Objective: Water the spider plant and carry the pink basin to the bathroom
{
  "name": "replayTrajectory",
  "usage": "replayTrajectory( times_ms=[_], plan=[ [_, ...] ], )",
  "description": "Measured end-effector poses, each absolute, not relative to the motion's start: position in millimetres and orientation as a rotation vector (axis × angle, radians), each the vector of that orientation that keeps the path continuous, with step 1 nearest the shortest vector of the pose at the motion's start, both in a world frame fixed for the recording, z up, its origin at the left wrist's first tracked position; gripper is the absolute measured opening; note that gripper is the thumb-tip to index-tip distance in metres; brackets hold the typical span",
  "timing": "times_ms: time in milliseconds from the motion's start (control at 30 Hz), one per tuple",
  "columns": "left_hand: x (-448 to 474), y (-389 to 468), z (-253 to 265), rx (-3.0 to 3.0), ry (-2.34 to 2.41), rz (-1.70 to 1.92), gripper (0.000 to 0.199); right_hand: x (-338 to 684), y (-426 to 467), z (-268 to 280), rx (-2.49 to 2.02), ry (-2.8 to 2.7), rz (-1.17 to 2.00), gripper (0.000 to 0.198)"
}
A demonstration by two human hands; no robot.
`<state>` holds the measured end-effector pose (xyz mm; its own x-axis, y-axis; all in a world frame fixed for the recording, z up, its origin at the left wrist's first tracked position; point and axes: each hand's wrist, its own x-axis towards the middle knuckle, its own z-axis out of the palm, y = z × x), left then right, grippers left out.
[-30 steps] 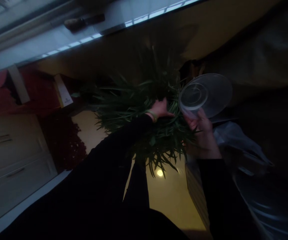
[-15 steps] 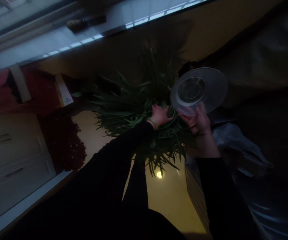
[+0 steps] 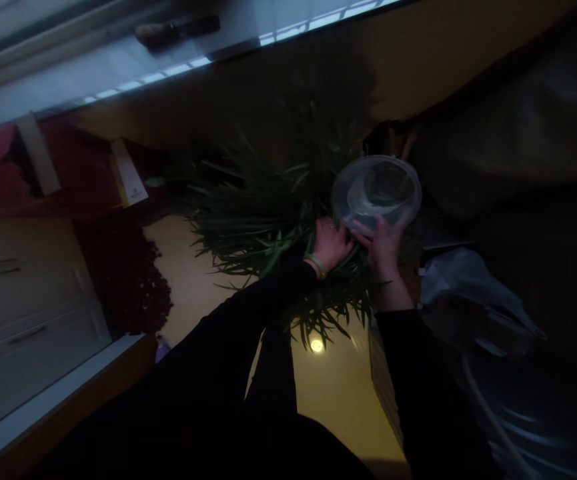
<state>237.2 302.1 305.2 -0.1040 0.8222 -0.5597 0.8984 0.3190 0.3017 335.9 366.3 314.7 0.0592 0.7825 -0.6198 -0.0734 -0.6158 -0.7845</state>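
A large potted-looking plant with long narrow green leaves [image 3: 248,213] fills the middle of the view; its base is hidden in the dark. My left hand [image 3: 331,245], with a pale bracelet at the wrist, is sunk among the leaves, its fingers bent around some of them and the fingertips partly hidden. Just to the right, my right hand [image 3: 384,250] grips the lower rim of a clear plastic bowl [image 3: 341,193]. The bowl is tilted over the plant's right side, and I cannot tell whether liquid is in it. Both hands are close together.
A pale ledge [image 3: 238,37] with a dark-handled tool [image 3: 178,32] runs along the top. Red boxes [image 3: 83,167] and a white cabinet [image 3: 28,287] stand left, with a dark red heap [image 3: 138,287] beside them. A plastic bag [image 3: 468,280] lies right.
My right hand has moved left and tipped the bowl so its inside shows differently. My left hand has shifted slightly right and down, its fingers drawn closer together.
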Motion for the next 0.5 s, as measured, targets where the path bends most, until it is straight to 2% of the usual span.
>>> replayTrajectory(
  times_ms=[500],
  plan=[
    [243.0, 288.3, 310.9, 1.54, 1.919, -0.125, 0.074, 332.9, 344.5, 303.1, -1.692, -0.9, 1.493, 0.094]
  ],
)
